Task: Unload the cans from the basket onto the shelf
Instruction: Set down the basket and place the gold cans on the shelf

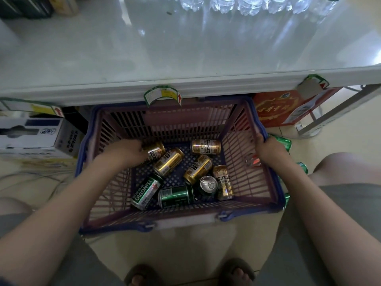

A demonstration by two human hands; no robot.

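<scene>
A pink plastic basket with a blue rim [276, 195] sits on the floor under the white shelf [185, 48]. Several cans lie in its bottom: gold ones [168, 161] [205, 146] [198, 168] and green ones [146, 191] [175, 195], plus one green can [208, 185] standing upright. My left hand [123, 150] reaches into the basket's left side and closes around a gold can [155, 151]. My right hand [266, 146] grips the basket's right rim.
Clear water bottles [247, 5] line the back of the shelf. A white carton [31, 135] stands on the floor at left and a red box [282, 108] at right. Green cans [285, 141] lie on the floor outside the basket's right side. My knees flank the basket.
</scene>
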